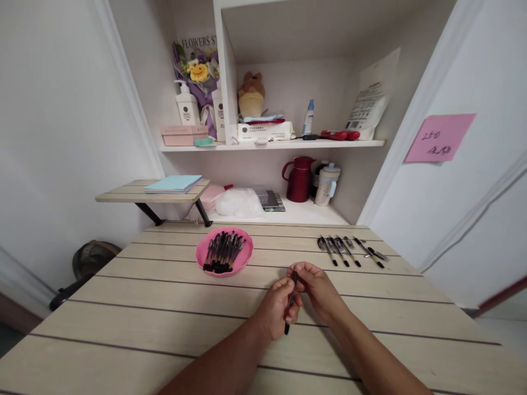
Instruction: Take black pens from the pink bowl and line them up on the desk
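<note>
Both my hands meet over the middle of the wooden table around one black pen. My left hand is closed round the pen's lower barrel, whose tip pokes out below the fingers. My right hand pinches the pen's upper end with fingers and thumb. A pink bowl holding several black pens sits on the table to the front left of my hands. Several more pens and pen parts lie in a row at the far right of the table.
Beyond the table is a white shelf unit with bottles, a plush toy, a red jug and a cup. A small raised stand with a blue notebook sits at the back left. A pink note hangs on the right wall.
</note>
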Demonstrator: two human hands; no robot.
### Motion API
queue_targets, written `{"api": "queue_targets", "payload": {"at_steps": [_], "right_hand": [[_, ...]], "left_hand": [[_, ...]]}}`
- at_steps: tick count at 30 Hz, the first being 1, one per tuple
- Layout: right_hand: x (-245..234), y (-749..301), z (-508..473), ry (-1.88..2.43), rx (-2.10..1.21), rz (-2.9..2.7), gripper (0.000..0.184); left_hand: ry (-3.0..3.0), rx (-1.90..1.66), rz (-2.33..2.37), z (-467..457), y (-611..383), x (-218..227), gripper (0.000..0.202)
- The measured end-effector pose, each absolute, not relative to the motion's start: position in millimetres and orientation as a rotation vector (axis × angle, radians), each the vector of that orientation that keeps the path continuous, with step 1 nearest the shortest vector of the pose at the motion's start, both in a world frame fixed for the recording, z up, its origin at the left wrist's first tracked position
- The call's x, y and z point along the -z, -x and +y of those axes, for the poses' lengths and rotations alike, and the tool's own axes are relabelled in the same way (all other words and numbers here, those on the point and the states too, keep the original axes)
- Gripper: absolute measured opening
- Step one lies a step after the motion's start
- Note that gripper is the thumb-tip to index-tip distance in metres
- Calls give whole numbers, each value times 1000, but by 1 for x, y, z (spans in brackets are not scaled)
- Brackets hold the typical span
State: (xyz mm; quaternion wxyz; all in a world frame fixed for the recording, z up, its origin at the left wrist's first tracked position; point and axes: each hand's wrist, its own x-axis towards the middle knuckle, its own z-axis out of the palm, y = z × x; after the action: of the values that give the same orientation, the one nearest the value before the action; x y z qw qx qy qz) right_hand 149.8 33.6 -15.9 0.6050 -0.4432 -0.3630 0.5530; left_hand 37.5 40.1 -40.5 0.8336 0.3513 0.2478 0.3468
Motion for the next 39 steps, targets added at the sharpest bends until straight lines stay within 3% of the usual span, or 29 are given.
{"api": "queue_targets", "payload": {"at_steps": [30,33,36,39], "right_hand": [[15,-160,45,944,-1249,-788,31],[14,-178,58,1021,-1052,-842,37],[14,-212,74,1529,-592,-1021,41],[14,-250,85,1811,-391,-1065,39]], "left_hand": [[-769,-805,544,42,-41,41,37],[-762,-791,540,42,-40,39,40],[-728,-790,532,42,-39,38,42],[-692,-795,532,42,-38,38,40]]}}
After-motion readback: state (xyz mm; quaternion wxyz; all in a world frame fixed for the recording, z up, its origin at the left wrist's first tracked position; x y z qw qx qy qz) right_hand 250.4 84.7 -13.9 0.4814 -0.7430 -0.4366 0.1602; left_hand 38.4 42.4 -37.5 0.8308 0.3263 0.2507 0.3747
